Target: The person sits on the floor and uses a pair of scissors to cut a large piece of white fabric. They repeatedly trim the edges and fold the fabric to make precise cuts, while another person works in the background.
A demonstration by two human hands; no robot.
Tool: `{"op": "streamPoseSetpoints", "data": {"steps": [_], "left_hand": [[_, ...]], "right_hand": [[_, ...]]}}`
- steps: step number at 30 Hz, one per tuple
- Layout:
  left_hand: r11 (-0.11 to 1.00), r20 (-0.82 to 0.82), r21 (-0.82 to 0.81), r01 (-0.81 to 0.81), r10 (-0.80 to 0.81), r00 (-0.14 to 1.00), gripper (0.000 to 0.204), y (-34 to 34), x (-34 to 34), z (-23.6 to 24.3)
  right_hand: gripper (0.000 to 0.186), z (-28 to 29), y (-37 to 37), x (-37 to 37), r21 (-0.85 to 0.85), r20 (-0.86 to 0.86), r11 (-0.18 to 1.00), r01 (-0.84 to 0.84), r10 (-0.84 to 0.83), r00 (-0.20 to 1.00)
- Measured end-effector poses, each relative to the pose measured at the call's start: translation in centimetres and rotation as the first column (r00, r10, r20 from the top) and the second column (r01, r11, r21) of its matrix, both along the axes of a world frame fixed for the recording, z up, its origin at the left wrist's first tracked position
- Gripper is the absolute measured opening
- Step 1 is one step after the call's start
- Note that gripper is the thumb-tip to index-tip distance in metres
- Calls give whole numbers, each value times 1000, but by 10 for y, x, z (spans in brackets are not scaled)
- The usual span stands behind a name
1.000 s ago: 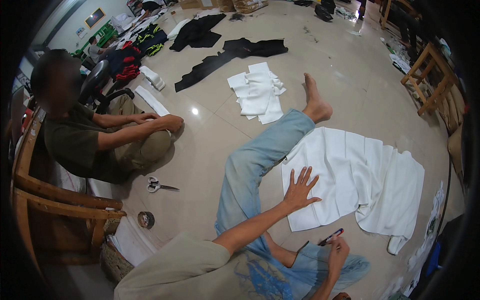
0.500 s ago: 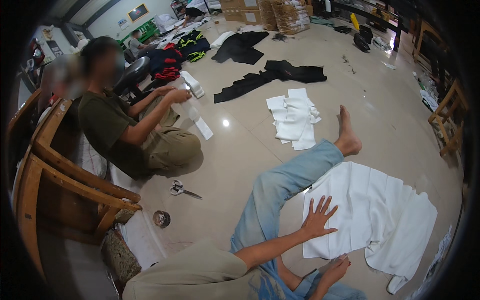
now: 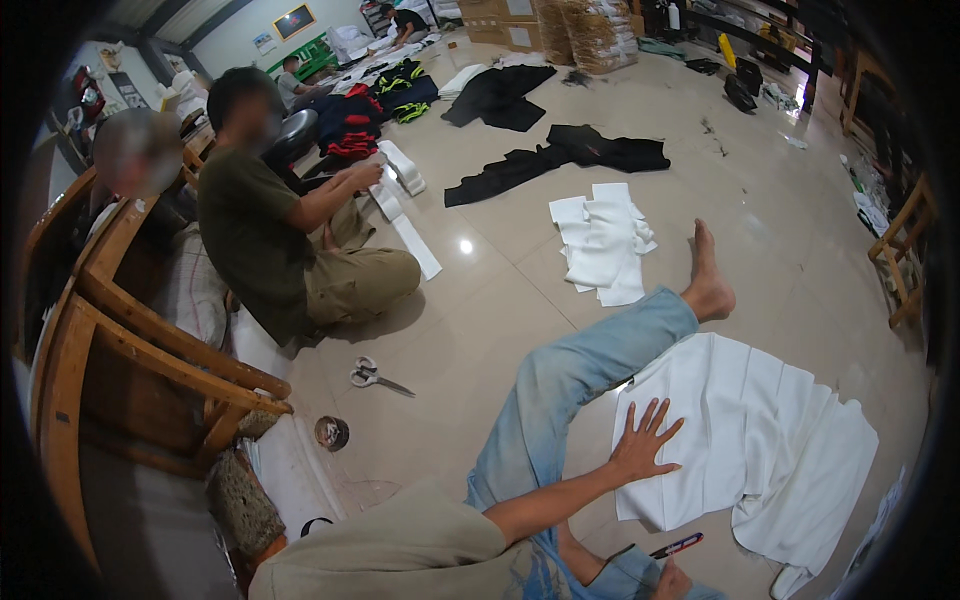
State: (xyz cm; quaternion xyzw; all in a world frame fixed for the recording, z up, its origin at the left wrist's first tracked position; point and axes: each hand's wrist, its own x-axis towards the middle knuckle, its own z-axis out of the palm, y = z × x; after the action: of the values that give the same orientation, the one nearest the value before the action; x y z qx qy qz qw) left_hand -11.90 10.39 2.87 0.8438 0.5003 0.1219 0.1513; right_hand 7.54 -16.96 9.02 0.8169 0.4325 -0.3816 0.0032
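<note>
My left hand [image 3: 642, 450] lies flat with fingers spread on the left part of a white fabric piece [image 3: 720, 420], which shows parallel creases and spreads over the floor to my right. At the bottom, beside my jeans cuff, is my right hand [image 3: 673, 580], closed; what its fingers hold, if anything, is hidden. Just above it lies a slim dark-and-red tool [image 3: 678, 545], too small to tell whether pen or cutter. The fabric's right part is bunched in loose folds [image 3: 805, 480]. Beyond my bare foot rests a stack of white fabric pieces [image 3: 605, 240].
Scissors [image 3: 378, 376] and a roll of tape [image 3: 332, 433] lie on the floor left of my leg. A co-worker [image 3: 290, 200] sits at left handling a white strip [image 3: 408, 230], near a wooden chair [image 3: 170, 340]. Black garments [image 3: 560, 155] lie farther off.
My right hand has moved down, away from the fabric's near edge, and the dark-and-red tool now shows. My left hand stays on the fabric. The view has shifted slightly.
</note>
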Motion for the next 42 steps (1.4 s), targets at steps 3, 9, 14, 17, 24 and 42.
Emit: {"op": "streamPoseSetpoints", "data": {"steps": [3, 9, 14, 17, 24, 42], "left_hand": [[1000, 20, 13, -23, 23, 1000, 99, -2, 3, 0], [998, 4, 42, -50, 50, 999, 97, -9, 13, -7], [996, 3, 70, -54, 54, 999, 94, -9, -1, -11], [996, 20, 80, -40, 38, 999, 92, -8, 3, -8], [999, 22, 36, -24, 24, 999, 91, -10, 1, -8], [986, 75, 122, -117, 108, 991, 85, -12, 20, -25]], "right_hand": [[46, 38, -39, 0, 203, 7, 935, 289, -297, 955], [45, 37, -19, -13, 476, -720, 97, 874, -528, 451], [35, -28, 50, 3, 20, -970, 177, 984, -235, 62], [33, -47, 63, 2, 566, -464, 591, 574, -346, 815], [54, -37, 67, -47, 627, 25, 772, 101, -150, 988], [41, 48, -13, -38, 882, -26, 390, 264, -520, 854]]}}
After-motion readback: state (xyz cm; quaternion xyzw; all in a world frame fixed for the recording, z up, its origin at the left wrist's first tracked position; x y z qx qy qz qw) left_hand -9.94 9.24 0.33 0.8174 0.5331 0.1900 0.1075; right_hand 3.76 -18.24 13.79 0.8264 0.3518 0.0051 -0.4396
